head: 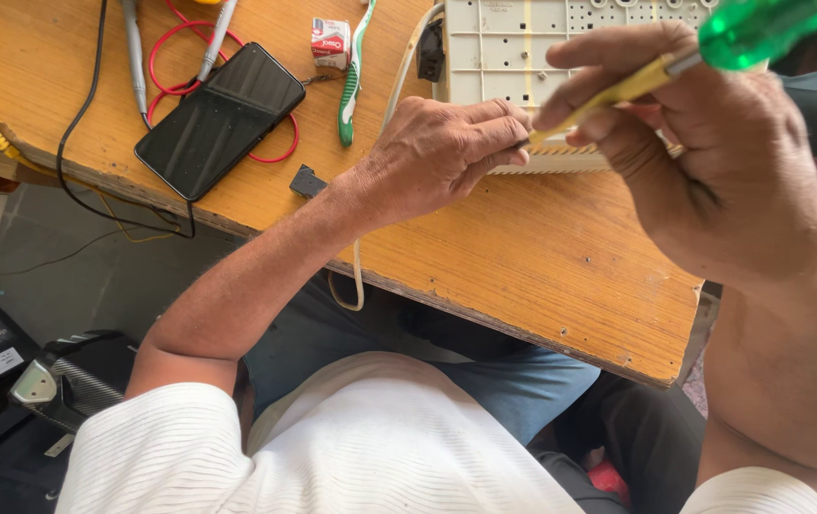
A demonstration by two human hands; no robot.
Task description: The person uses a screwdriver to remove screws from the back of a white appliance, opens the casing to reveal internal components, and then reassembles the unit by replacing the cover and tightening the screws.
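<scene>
One screwdriver with a green transparent handle and yellow shaft (713,52) is gripped in the closed right hand (713,162). The left hand (437,152) pinches the near edge of one cream plastic board (542,38) lying far right on the wooden table (523,257). One black phone (221,118) lies to the left.

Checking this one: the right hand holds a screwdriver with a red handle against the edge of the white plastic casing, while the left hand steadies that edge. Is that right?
Not quite: the handle is green, not red. The head view shows the right hand holding a green-handled screwdriver to the edge of the white plastic casing, with the left hand steadying that edge.
</scene>
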